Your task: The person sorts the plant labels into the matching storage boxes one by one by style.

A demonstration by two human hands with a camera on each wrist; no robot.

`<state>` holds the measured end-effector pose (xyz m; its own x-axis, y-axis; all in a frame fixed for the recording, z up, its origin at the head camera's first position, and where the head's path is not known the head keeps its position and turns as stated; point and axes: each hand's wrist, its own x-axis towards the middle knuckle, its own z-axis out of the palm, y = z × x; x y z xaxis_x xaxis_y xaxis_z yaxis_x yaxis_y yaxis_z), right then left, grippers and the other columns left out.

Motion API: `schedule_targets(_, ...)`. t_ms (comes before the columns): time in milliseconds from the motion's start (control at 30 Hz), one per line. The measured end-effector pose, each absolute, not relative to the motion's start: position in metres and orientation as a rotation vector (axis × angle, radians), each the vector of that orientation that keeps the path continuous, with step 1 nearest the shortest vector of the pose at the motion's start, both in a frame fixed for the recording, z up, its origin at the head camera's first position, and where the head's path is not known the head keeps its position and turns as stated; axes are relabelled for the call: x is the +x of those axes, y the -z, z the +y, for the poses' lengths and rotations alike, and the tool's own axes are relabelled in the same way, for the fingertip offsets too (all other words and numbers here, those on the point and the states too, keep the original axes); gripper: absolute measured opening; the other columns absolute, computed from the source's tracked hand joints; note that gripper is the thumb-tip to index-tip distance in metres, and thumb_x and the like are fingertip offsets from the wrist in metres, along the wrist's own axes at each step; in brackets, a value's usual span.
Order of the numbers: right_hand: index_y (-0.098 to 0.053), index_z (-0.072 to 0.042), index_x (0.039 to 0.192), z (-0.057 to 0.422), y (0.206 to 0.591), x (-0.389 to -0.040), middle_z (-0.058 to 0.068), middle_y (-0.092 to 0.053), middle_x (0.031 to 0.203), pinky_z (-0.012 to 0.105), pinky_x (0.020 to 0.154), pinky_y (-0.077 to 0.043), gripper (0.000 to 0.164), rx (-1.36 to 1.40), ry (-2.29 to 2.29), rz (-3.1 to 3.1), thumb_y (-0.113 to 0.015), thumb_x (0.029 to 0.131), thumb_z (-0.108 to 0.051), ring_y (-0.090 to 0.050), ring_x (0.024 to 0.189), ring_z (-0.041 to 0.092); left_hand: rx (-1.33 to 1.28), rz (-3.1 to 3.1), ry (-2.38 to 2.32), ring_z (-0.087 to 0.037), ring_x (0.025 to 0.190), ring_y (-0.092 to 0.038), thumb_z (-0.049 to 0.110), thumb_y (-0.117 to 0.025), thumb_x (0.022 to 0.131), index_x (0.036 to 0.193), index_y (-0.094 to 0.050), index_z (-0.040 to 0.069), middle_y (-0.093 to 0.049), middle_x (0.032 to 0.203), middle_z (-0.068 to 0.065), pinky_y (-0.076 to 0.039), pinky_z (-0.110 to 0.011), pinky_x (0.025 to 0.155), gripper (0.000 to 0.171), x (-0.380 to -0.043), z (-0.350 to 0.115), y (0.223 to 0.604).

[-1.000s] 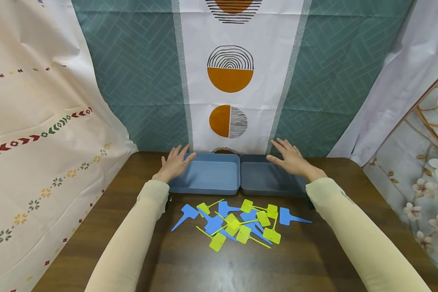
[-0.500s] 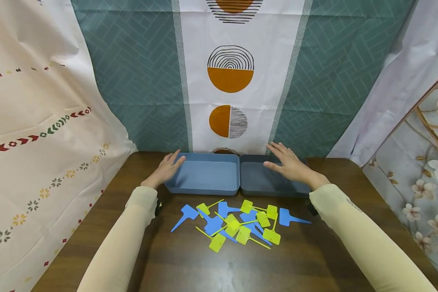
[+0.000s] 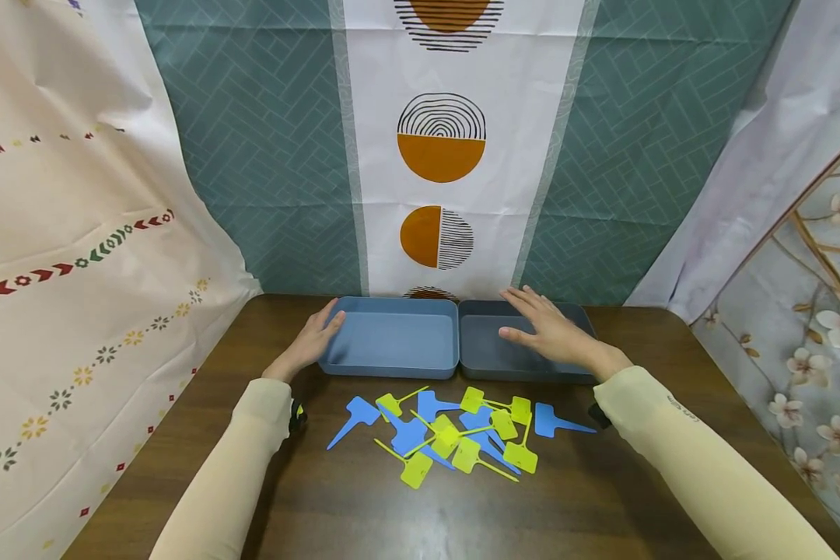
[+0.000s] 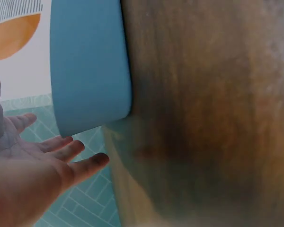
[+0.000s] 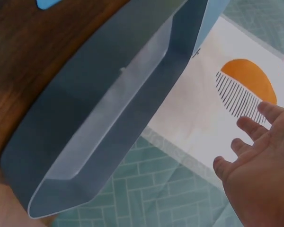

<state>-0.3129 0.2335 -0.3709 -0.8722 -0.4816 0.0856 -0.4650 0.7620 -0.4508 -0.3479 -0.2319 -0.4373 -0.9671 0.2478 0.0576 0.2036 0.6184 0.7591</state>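
Observation:
My left hand (image 3: 309,340) is at the left end of a blue-grey tray (image 3: 392,342). In the left wrist view its spread fingers (image 4: 68,151) overlap the corner of that tray. Over a dark grey tray (image 3: 481,346) hovers my right hand (image 3: 549,330), fingers extended and nothing in the palm. The right wrist view has the right hand (image 5: 260,161) beside the dark tray's long rim. In front of both trays lies a loose pile of T-shaped plant labels, some blue (image 3: 546,420), others yellow-green (image 3: 521,456), several overlapping.
Both trays stand side by side near the back of a dark wooden table (image 3: 434,521). A patterned cloth (image 3: 287,155) hangs right behind them. A cream curtain (image 3: 98,311) borders the left side and a floral one (image 3: 805,373) the right.
My left hand has moved left and down, from over the blue-grey tray to its left end. The right hand has sunk slightly and shifted a little left. The labels stay put.

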Motion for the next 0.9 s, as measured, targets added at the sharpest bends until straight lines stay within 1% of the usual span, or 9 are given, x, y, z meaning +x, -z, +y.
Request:
schedule_targets(167,-0.021,-0.014,0.168,0.231,0.375,-0.308,0.016,-0.015,0.173,0.067,0.124,0.001,0.082,-0.812,0.736,2.912,-0.06,0.105,-0.049,0.0,0.159,0.043,0.368,2.775,-1.332,-0.052,0.154,-0.008,0.046,-0.03,0.114,0.167,-0.01,0.005,-0.01,0.167,-0.033,-0.013,-0.073,0.12,0.07,-0.349,-0.234,0.443)
schedule_targets(333,-0.022,-0.016,0.168,0.229,0.378,-0.303,0.016,-0.015,0.173,0.07,0.122,-0.001,0.082,-0.821,0.743,2.903,-0.061,0.104,-0.049,-0.002,0.158,0.044,0.362,2.792,-1.327,-0.052,0.154,-0.011,0.047,-0.032,0.114,0.167,-0.011,0.004,-0.012,0.166,-0.034,-0.015,-0.073,0.119,0.071,-0.351,-0.234,0.448)
schedule_targets(467,-0.022,-0.018,0.168,0.227,0.379,-0.296,0.014,-0.014,0.173,0.073,0.121,-0.003,0.081,-0.828,0.767,2.893,-0.062,0.104,-0.048,-0.003,0.159,0.043,0.356,2.791,-1.35,-0.052,0.153,-0.013,0.046,-0.034,0.114,0.167,-0.013,0.004,-0.013,0.166,-0.034,-0.015,-0.073,0.12,0.071,-0.35,-0.234,0.449)
schedule_targets(533,-0.022,-0.018,0.168,0.226,0.38,-0.293,0.014,-0.014,0.173,0.073,0.121,-0.005,0.081,-0.84,0.784,2.882,-0.062,0.104,-0.047,-0.003,0.159,0.043,0.354,2.784,-1.369,-0.052,0.154,-0.012,0.046,-0.034,0.114,0.167,-0.013,0.004,-0.013,0.166,-0.034,-0.014,-0.072,0.12,0.071,-0.35,-0.234,0.449)
schedule_targets(700,-0.02,-0.022,0.168,0.221,0.383,-0.284,0.01,-0.013,0.174,0.072,0.122,-0.006,0.083,-0.853,0.81,2.841,-0.062,0.103,-0.05,-0.002,0.16,0.039,0.325,2.745,-1.413,-0.049,0.156,-0.008,0.047,-0.033,0.114,0.167,-0.011,0.005,-0.013,0.168,-0.031,-0.012,-0.07,0.122,0.072,-0.349,-0.236,0.451)
schedule_targets(767,-0.02,-0.024,0.168,0.219,0.383,-0.281,0.008,-0.012,0.174,0.073,0.121,-0.007,0.083,-0.851,0.811,2.834,-0.063,0.102,-0.051,-0.002,0.16,0.038,0.304,2.715,-1.423,-0.048,0.156,-0.005,0.05,-0.032,0.113,0.168,-0.009,0.006,-0.011,0.169,-0.029,-0.011,-0.07,0.122,0.074,-0.348,-0.237,0.451)
schedule_targets(900,-0.021,-0.025,0.168,0.217,0.384,-0.276,0.009,-0.013,0.174,0.076,0.119,-0.01,0.082,-0.861,0.813,2.837,-0.063,0.102,-0.05,-0.004,0.159,0.04,0.266,2.627,-1.479,-0.046,0.157,-0.003,0.058,-0.031,0.111,0.168,-0.004,0.007,-0.006,0.172,-0.025,-0.011,-0.068,0.123,0.081,-0.346,-0.24,0.452)
